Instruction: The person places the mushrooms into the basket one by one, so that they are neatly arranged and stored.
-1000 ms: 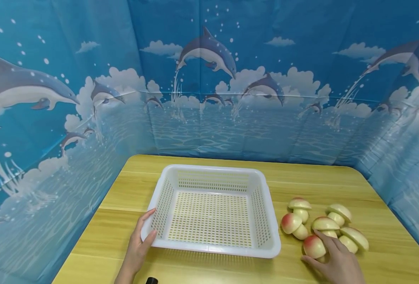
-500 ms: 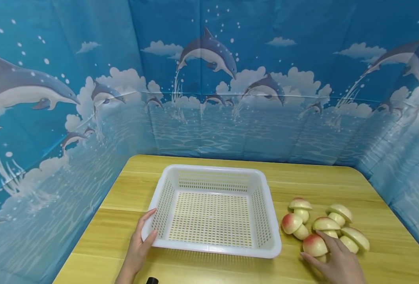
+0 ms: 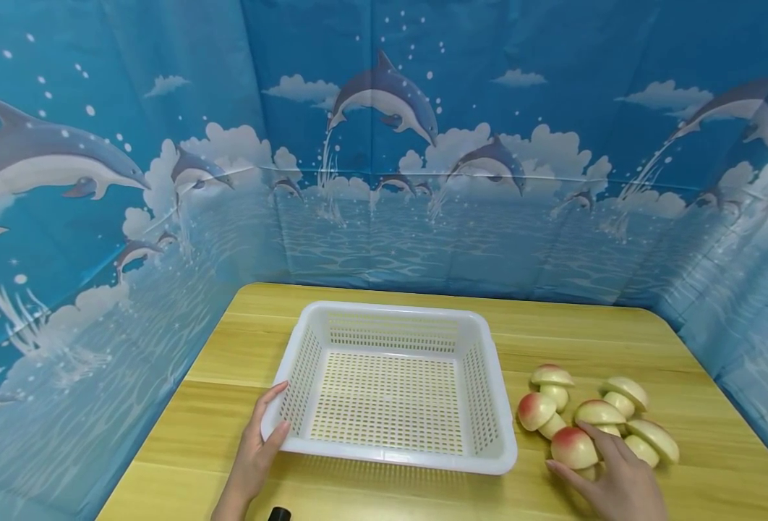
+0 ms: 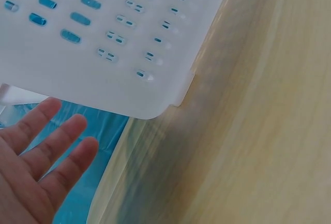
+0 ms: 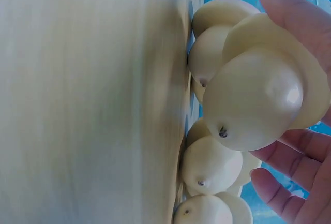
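Note:
A white plastic basket [image 3: 384, 454] with slotted walls and base stands in the middle of the head view, nothing in it. At its near left corner my left hand [image 3: 254, 452] holds the rim between thumb and forefinger; in the left wrist view the other fingers [image 4: 67, 167] spread loosely below the basket wall [image 4: 88, 87]. My right hand [image 3: 621, 481] grips a toy mushroom [image 3: 573, 449], pale yellow-green with a red-blushed cap. Its thumb [image 5: 295, 14] and fingers lie on opposite sides of the cap, while the rounded stem [image 5: 253, 100] faces the wrist camera.
Several similar toy mushrooms lie close together behind and beside my right hand, among them a red-tipped one [image 3: 536, 411] and a paler one [image 3: 652, 438]. A small black object [image 3: 279, 514] shows at the bottom edge. Blue dolphin-print sheets [image 3: 384, 239] surround the wooden table [image 3: 573, 325].
The gripped mushroom has shifted slightly to the left, its cap tipping up, with my right thumb moving along. My left hand and the basket keep their places.

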Motion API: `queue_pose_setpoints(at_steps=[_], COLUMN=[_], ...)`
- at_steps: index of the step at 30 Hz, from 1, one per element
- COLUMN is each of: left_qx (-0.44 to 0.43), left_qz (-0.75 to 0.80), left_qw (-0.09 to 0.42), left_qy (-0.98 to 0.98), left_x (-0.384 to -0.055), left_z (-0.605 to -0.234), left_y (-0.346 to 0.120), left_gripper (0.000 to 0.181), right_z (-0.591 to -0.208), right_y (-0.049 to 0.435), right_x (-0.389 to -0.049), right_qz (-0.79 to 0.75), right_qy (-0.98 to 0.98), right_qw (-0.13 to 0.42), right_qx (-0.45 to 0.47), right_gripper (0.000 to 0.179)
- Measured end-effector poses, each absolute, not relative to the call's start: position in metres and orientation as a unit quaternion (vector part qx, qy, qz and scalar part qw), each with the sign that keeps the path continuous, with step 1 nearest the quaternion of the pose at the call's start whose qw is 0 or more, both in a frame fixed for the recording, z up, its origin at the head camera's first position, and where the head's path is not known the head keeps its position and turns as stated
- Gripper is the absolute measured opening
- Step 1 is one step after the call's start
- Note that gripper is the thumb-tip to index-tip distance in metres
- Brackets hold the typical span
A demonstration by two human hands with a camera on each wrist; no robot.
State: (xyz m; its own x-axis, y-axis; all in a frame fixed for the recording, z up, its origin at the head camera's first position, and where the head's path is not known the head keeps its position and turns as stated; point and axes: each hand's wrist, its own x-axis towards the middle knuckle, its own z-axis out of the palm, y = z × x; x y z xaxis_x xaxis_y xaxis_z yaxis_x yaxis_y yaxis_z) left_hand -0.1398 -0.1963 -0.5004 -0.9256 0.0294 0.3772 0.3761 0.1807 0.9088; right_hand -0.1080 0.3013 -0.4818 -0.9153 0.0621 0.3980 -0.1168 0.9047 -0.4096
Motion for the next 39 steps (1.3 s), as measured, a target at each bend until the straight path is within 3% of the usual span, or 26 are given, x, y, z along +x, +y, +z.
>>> queue_pose_setpoints(at_steps=[10, 26, 39], left_qx=[-0.133, -0.137, -0.128], left_qz=[-0.622, -0.626, -0.625], left_qw=[0.14, 0.134, 0.135], left_qy=[-0.759, -0.756, -0.758], left_x=[-0.14, -0.14, -0.138], left_z=[-0.5, -0.5, -0.5], left_y=[-0.197, -0.197, -0.197], left_gripper=[0.054, 0.055, 0.053], right_z=[-0.481, -0.464, -0.446], right_y=[0.294, 0.285, 0.272], right_x=[-0.11, -0.117, -0.119], right_qz=[0.216, 0.227, 0.254], right_qy=[-0.952, -0.897, -0.892], right_qw=[0.217, 0.367, 0.368], right_qx=[0.025, 0.097, 0.07], right_gripper=[0.077, 0.083, 0.08])
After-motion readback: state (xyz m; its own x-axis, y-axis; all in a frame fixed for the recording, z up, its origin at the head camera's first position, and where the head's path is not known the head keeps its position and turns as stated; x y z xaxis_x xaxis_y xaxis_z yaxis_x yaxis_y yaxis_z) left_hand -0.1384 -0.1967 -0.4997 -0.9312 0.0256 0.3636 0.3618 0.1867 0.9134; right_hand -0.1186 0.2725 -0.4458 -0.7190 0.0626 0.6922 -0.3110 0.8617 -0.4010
